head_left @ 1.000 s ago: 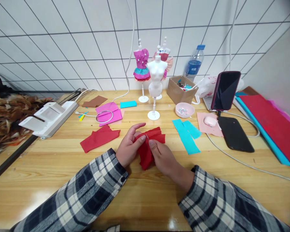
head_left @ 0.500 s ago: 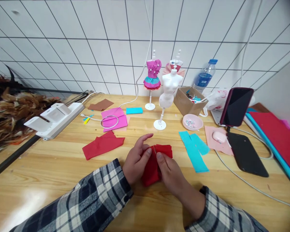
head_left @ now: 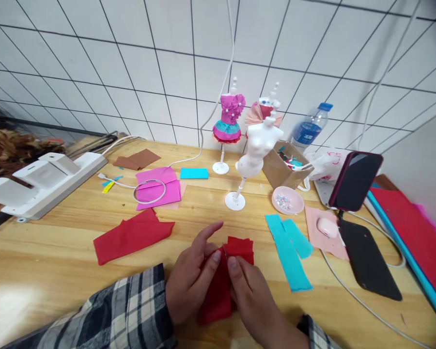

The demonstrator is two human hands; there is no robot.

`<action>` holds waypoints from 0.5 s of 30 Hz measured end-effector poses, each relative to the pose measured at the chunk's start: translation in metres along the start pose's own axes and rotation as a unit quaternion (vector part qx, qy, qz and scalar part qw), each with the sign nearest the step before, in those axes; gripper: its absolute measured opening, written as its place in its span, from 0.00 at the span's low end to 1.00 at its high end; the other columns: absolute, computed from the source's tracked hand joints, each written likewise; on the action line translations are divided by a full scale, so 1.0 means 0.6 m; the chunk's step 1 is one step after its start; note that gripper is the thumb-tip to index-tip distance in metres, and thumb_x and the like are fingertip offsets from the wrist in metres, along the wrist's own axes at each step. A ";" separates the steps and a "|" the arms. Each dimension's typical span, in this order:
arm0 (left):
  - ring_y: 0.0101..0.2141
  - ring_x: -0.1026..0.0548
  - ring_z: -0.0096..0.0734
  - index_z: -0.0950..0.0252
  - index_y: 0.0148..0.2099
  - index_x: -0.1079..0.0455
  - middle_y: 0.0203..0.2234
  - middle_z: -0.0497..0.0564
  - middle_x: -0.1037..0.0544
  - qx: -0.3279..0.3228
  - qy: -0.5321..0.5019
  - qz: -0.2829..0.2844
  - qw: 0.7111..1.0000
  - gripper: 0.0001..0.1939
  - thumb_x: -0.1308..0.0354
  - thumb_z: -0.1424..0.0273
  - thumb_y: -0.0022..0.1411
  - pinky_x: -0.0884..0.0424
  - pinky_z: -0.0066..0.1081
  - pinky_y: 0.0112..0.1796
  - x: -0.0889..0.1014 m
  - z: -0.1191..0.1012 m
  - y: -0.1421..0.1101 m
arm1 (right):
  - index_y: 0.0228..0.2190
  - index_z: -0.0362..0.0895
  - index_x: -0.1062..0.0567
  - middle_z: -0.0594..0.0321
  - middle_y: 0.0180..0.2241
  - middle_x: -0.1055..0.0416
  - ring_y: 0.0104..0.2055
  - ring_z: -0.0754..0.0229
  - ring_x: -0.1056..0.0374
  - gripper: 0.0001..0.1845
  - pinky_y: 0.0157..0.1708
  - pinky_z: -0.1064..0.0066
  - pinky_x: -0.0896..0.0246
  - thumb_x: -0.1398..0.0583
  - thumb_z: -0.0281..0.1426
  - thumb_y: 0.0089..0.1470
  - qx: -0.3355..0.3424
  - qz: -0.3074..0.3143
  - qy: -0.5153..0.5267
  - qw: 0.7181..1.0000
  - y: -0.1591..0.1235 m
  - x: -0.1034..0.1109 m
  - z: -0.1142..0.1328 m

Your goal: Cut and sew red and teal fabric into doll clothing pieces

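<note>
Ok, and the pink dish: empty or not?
Not empty. Small pale pieces lie inside the pink dish, leaving part of its inner surface bare.

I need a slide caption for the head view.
Left hand and right hand hold red cloth near a bare white mannequin.

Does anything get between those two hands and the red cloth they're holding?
Nothing visible does: the left hand and right hand both have the red cloth in their grip. A thin needle-like thing shows between them, but blocks neither. The bare mannequin stands beyond, out of the way.
</note>
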State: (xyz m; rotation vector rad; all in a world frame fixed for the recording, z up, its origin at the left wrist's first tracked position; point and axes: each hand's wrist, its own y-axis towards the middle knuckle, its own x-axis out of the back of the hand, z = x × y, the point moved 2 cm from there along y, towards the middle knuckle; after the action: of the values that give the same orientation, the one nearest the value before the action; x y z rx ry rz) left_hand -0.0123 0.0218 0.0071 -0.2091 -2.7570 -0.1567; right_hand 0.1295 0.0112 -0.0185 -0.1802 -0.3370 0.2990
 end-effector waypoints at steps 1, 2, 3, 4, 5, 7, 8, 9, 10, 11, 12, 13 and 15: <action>0.23 0.31 0.29 0.58 0.64 0.50 0.21 0.43 0.30 0.004 0.001 -0.001 1.000 0.25 0.54 0.69 0.66 0.37 0.28 0.29 0.000 0.002 0.000 | 0.27 0.45 0.32 0.64 0.21 0.37 0.25 0.62 0.39 0.24 0.22 0.73 0.49 0.56 0.48 0.62 -0.004 0.008 -0.001 1.000 0.000 -0.001 -0.001; 0.24 0.30 0.29 0.57 0.64 0.50 0.22 0.43 0.30 0.005 0.004 0.001 1.000 0.25 0.54 0.69 0.66 0.37 0.29 0.29 0.000 0.004 -0.001 | 0.27 0.45 0.32 0.64 0.21 0.37 0.24 0.62 0.40 0.25 0.22 0.73 0.49 0.57 0.48 0.62 -0.008 0.014 -0.004 1.000 -0.001 -0.001 -0.002; 0.25 0.30 0.30 0.57 0.64 0.50 0.23 0.43 0.29 0.005 0.009 0.004 1.000 0.25 0.54 0.69 0.66 0.36 0.29 0.30 -0.001 0.005 -0.001 | 0.28 0.45 0.32 0.64 0.20 0.37 0.24 0.62 0.40 0.25 0.22 0.73 0.49 0.57 0.48 0.62 -0.011 0.017 -0.009 1.000 -0.001 -0.002 -0.002; 0.26 0.29 0.30 0.56 0.64 0.50 0.24 0.44 0.28 0.004 0.015 0.005 1.000 0.25 0.54 0.69 0.66 0.35 0.30 0.31 -0.002 0.006 -0.002 | 0.28 0.45 0.32 0.64 0.20 0.37 0.24 0.62 0.40 0.26 0.21 0.72 0.49 0.57 0.49 0.61 -0.014 0.018 -0.013 1.000 -0.001 -0.003 -0.003; 0.27 0.28 0.31 0.56 0.64 0.51 0.24 0.44 0.28 0.000 0.023 0.007 1.000 0.25 0.54 0.69 0.66 0.35 0.30 0.32 -0.003 0.007 -0.004 | 0.28 0.45 0.31 0.64 0.20 0.36 0.24 0.62 0.40 0.26 0.21 0.72 0.49 0.57 0.49 0.61 -0.017 0.018 -0.018 1.000 -0.002 -0.003 -0.003; 0.29 0.28 0.32 0.54 0.64 0.51 0.26 0.45 0.27 -0.005 0.039 -0.002 0.999 0.25 0.54 0.68 0.66 0.34 0.31 0.34 -0.004 0.007 -0.007 | 0.28 0.45 0.31 0.63 0.21 0.35 0.24 0.61 0.39 0.26 0.22 0.72 0.49 0.57 0.50 0.61 -0.019 0.018 -0.024 0.999 -0.002 -0.004 -0.004; 0.30 0.28 0.32 0.54 0.64 0.50 0.26 0.46 0.27 -0.007 0.045 -0.010 0.999 0.25 0.54 0.68 0.66 0.34 0.32 0.35 -0.004 0.007 -0.009 | 0.28 0.45 0.31 0.62 0.22 0.34 0.24 0.61 0.39 0.26 0.22 0.72 0.48 0.57 0.50 0.61 -0.018 0.017 -0.025 0.999 -0.002 -0.004 -0.005; 0.31 0.28 0.33 0.54 0.64 0.50 0.26 0.46 0.27 -0.009 0.050 -0.020 0.999 0.25 0.54 0.68 0.66 0.33 0.32 0.35 -0.004 0.007 -0.011 | 0.28 0.45 0.31 0.62 0.22 0.34 0.25 0.61 0.39 0.26 0.22 0.72 0.47 0.57 0.50 0.61 -0.017 0.017 -0.026 0.999 -0.003 -0.004 -0.005; 0.31 0.27 0.33 0.54 0.64 0.49 0.27 0.46 0.27 -0.009 0.052 -0.029 0.998 0.25 0.53 0.69 0.65 0.33 0.32 0.35 -0.004 0.007 -0.013 | 0.28 0.45 0.31 0.62 0.22 0.34 0.25 0.61 0.39 0.26 0.23 0.72 0.47 0.56 0.49 0.61 -0.016 0.017 -0.025 0.999 -0.003 -0.004 -0.006; 0.31 0.27 0.34 0.55 0.64 0.49 0.27 0.46 0.27 -0.008 0.052 -0.035 0.998 0.25 0.53 0.69 0.65 0.33 0.33 0.36 -0.003 0.006 -0.014 | 0.28 0.45 0.31 0.62 0.22 0.34 0.25 0.61 0.38 0.26 0.23 0.72 0.47 0.56 0.49 0.61 -0.015 0.017 -0.021 1.000 -0.004 -0.004 -0.006; 0.31 0.28 0.34 0.55 0.64 0.48 0.27 0.46 0.27 -0.007 0.052 -0.037 0.998 0.25 0.53 0.69 0.65 0.33 0.33 0.36 -0.003 0.006 -0.014 | 0.28 0.45 0.31 0.62 0.21 0.35 0.25 0.61 0.39 0.25 0.22 0.72 0.47 0.56 0.49 0.61 -0.015 0.018 -0.017 1.000 -0.004 -0.004 -0.006; 0.31 0.28 0.34 0.55 0.64 0.48 0.26 0.46 0.27 -0.006 0.051 -0.037 0.998 0.26 0.52 0.69 0.65 0.33 0.33 0.36 -0.002 0.006 -0.014 | 0.28 0.45 0.31 0.63 0.21 0.35 0.24 0.61 0.39 0.25 0.22 0.72 0.47 0.56 0.49 0.61 -0.016 0.020 -0.012 1.000 -0.005 -0.004 -0.007; 0.31 0.28 0.34 0.56 0.64 0.48 0.27 0.46 0.27 -0.008 0.053 -0.032 0.998 0.26 0.52 0.70 0.65 0.33 0.33 0.37 -0.002 0.005 -0.012 | 0.28 0.46 0.31 0.64 0.20 0.36 0.24 0.61 0.39 0.25 0.21 0.72 0.49 0.56 0.49 0.61 -0.015 0.021 -0.006 1.000 -0.006 -0.004 -0.006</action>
State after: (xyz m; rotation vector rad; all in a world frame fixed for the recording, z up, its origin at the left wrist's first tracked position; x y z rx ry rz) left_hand -0.0136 0.0148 0.0033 -0.1130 -2.6598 -0.2000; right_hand 0.1297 0.0068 -0.0220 -0.2152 -0.3496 0.3361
